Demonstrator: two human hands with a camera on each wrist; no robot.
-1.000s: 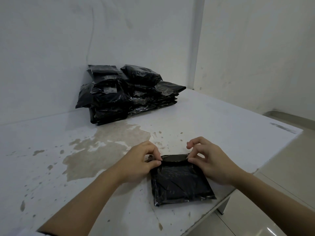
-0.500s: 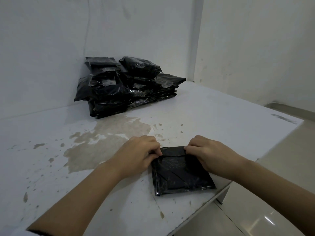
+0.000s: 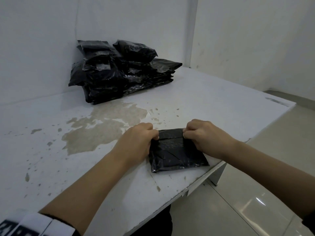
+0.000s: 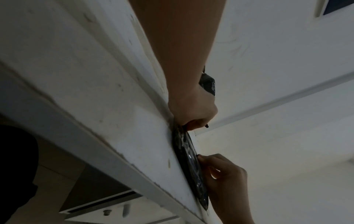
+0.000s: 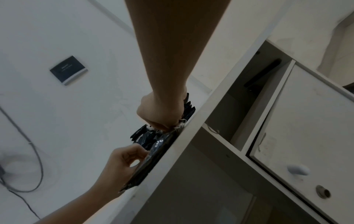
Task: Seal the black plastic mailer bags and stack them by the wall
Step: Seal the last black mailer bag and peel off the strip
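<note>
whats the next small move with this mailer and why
Probably press and smooth the folded flap flat along its seam. Both the left hand and right hand pinch the far corners of the black mailer bag, whose flap is already folded over, and it lies near the table edge, apart from the stack by the wall.

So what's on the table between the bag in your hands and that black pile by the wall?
Only worn tabletop with a brownish patch, in the head view.
</note>
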